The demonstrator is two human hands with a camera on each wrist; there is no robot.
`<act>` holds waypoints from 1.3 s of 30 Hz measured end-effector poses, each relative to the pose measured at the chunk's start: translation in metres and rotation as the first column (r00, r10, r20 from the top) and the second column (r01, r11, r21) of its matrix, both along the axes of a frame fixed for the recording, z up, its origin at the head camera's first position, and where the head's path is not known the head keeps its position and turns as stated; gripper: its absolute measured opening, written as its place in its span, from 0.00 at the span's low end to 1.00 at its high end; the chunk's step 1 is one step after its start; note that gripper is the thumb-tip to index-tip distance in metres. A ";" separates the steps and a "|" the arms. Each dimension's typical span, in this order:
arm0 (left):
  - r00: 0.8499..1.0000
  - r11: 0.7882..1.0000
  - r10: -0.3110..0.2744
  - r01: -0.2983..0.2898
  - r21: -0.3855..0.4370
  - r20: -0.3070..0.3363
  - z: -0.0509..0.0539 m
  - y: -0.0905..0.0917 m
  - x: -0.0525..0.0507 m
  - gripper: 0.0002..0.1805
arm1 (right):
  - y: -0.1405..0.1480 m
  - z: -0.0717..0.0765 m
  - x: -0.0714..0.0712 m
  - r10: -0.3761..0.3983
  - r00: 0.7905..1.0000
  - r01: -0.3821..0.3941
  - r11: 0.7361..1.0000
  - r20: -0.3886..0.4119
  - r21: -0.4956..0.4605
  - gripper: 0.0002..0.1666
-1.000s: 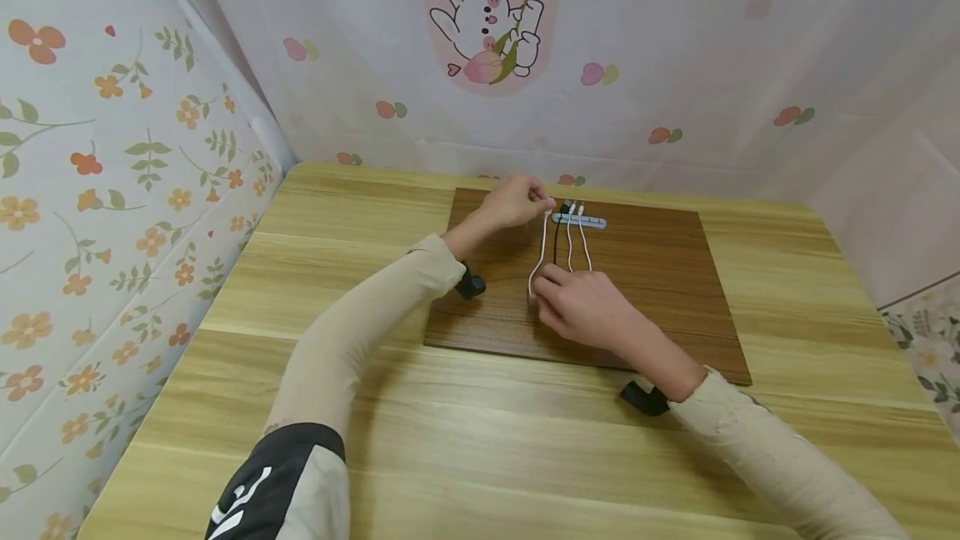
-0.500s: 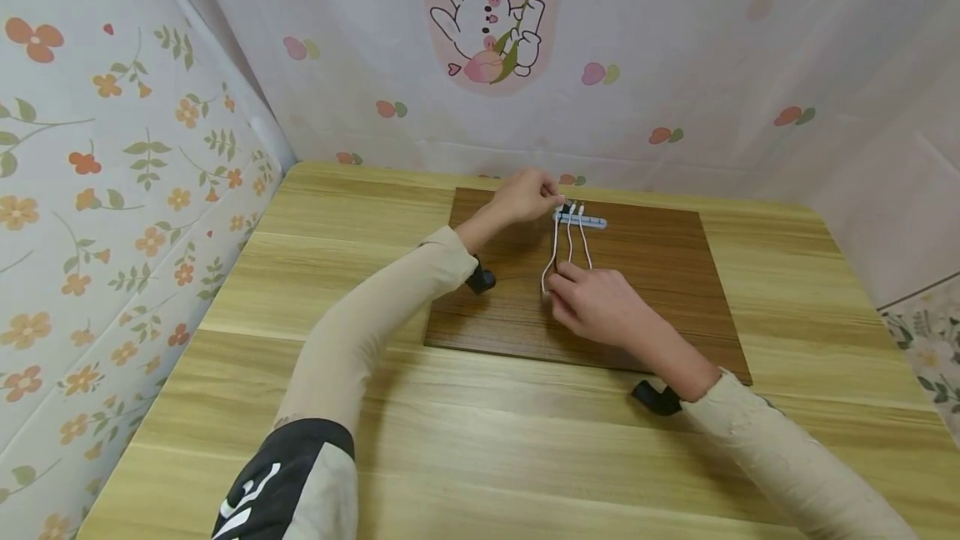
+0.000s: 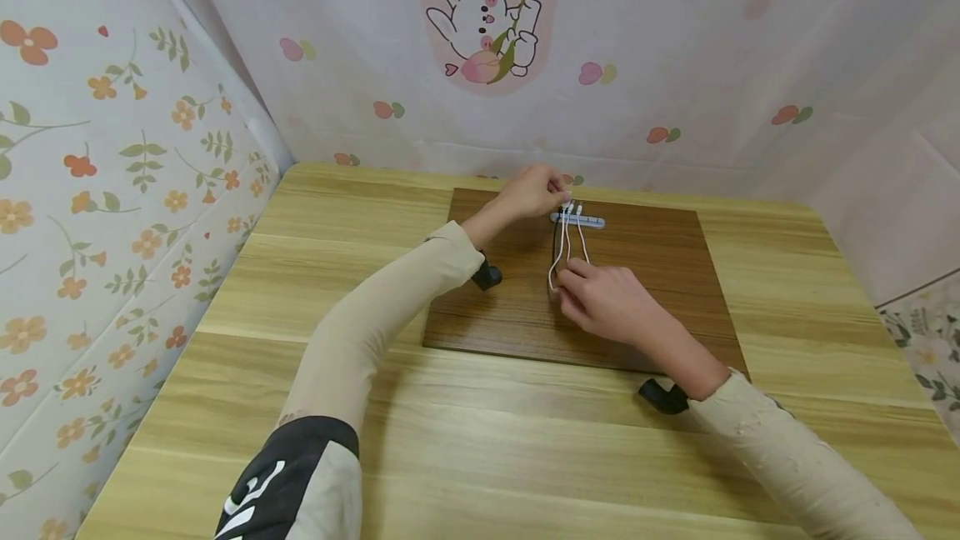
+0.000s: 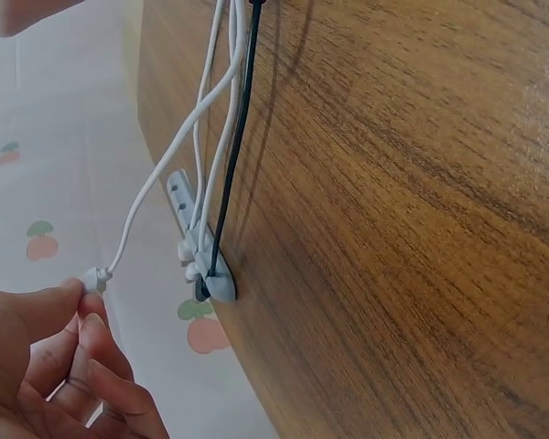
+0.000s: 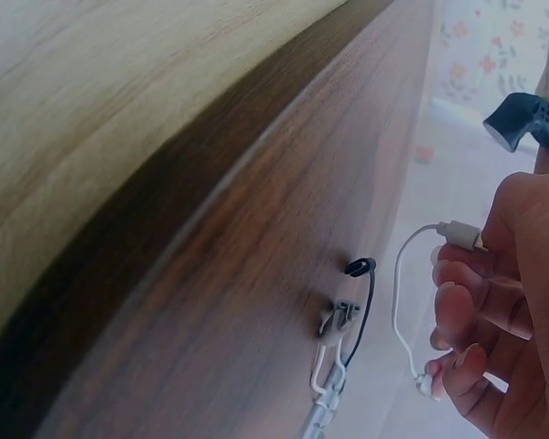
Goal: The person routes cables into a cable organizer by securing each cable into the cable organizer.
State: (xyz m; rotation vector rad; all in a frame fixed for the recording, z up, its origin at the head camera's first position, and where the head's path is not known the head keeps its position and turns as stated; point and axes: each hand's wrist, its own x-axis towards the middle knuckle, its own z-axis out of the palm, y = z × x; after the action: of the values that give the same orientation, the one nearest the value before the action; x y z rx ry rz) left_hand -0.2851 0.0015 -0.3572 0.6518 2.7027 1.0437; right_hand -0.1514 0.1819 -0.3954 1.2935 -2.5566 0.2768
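At the far edge of the brown board (image 3: 645,273), my left hand (image 3: 534,190) pinches a small white connector (image 4: 93,280) between thumb and fingertips, apart from the clip. Its white cable (image 4: 146,188) runs to my right hand (image 3: 600,298), which pinches a white plug (image 5: 459,234) at the other end, low over the board. A light blue cable clip (image 4: 221,285) is fixed near the board's far edge. One black cable (image 4: 242,123) and two other white cables sit in its slots. In the head view the left fingers partly hide the connector.
The board lies on a light wood-grain table (image 3: 465,440). A patterned curtain (image 3: 675,48) hangs behind it, and another flowered cloth (image 3: 90,232) stands at the left. Each wrist wears a black camera mount (image 3: 663,397).
My left hand has moved right and slightly up with the white connector, from left of the clip to above the slotted cables. My right hand has shifted right with the plug end.
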 end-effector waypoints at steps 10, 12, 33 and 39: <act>1.000 1.000 -0.009 0.009 0.006 -0.006 0.000 0.007 -0.001 0.12 | 0.007 0.000 -0.002 -0.027 1.000 0.027 1.000 0.004 -0.004 0.02; 1.000 1.000 -0.008 0.009 0.008 -0.007 -0.001 0.009 -0.002 0.13 | 0.009 0.000 -0.002 -0.038 0.999 0.038 0.999 0.002 0.000 0.00; 0.999 0.998 0.030 -0.029 -0.053 0.017 -0.013 0.036 -0.022 0.21 | 0.032 0.003 -0.006 -0.097 0.995 0.098 0.995 -0.021 0.016 0.04; 0.999 0.995 0.040 -0.039 -0.091 0.012 -0.015 0.043 -0.023 0.17 | 0.036 0.003 -0.006 -0.110 0.994 0.111 0.993 -0.022 0.033 0.07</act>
State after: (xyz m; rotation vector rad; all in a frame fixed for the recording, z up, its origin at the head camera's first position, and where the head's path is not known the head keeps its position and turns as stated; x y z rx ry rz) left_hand -0.3086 0.0448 -0.3719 0.5754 2.7427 0.9241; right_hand -0.1570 0.2182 -0.3927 1.1550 -2.6156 0.1975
